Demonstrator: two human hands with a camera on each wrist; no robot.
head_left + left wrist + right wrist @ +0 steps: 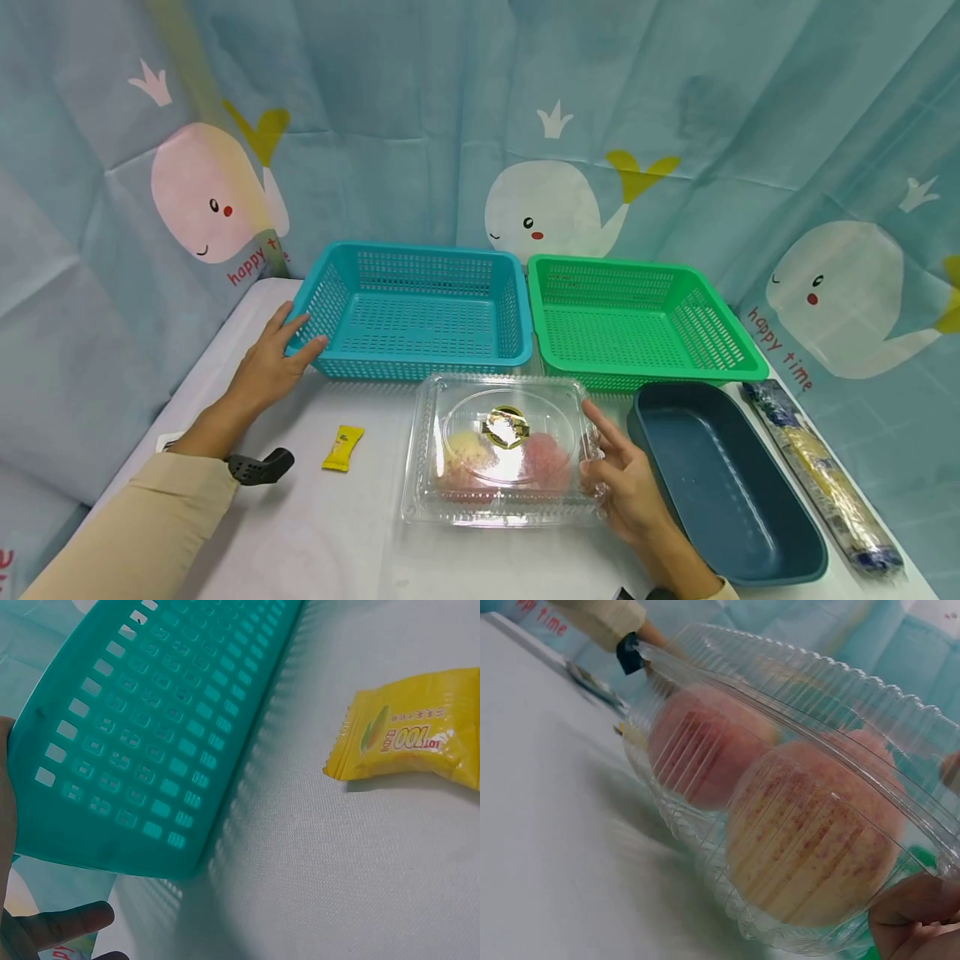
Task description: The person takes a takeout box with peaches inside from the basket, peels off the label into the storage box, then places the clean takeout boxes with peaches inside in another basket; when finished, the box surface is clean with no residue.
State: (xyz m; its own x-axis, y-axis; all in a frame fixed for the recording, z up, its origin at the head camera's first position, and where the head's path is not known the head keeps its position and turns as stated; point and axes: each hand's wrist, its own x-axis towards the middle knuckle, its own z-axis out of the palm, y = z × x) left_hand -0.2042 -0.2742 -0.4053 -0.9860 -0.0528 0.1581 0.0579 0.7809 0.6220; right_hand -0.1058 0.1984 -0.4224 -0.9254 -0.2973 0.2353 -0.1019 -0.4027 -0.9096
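My right hand grips the right edge of a clear plastic clamshell box, thumb and fingers at its rim. Through the plastic show peaches, a pink one and a yellowish one with red speckles. The box has its lid closed and is in front of the two baskets. Over at the left end of a blue perforated basket, my left hand touches the rim with spread fingers. Near that wrist lies a small yellow wrapped snack, on the white table and apart from the hand.
A green perforated basket stands right of the blue one. In front of it sits a dark blue oblong basin. A long shiny packet with yellowish contents lies along the table's right edge. Behind everything hangs a whale-patterned curtain.
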